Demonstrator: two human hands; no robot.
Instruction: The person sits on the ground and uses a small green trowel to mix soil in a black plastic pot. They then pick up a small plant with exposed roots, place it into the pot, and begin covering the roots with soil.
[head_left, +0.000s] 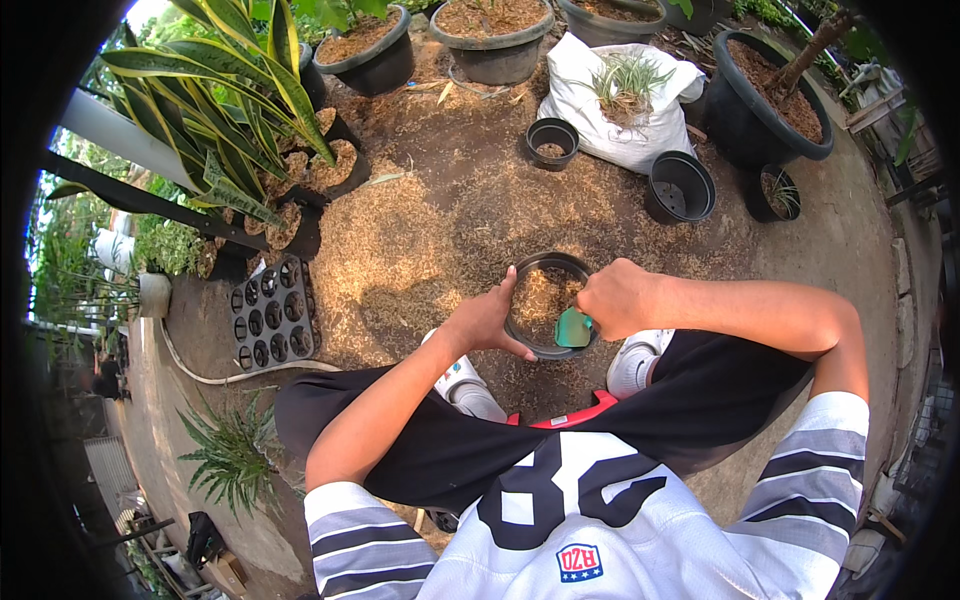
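Note:
A round black plastic pot (519, 330) stands on the ground between my feet, with brown husk-like potting mix (546, 294) inside. My left hand (491, 319) spans the pot's left side, thumb and fingers spread along the rim. Over the right rim, my right hand (619, 300) is closed around a green hand trowel (574, 328), whose handle is hidden in the fist. The trowel's blade hangs inside the pot at its near right side, over the mix. How deep the mix lies cannot be seen.
Beyond lie a small black pot (553, 144), a larger black pot (679, 187) and a white sack (622, 142) bearing a spider plant (624, 86). To the left are a black seedling tray (274, 315), a hose (199, 373) and potted snake plants (247, 97). Large planters (495, 45) line the back.

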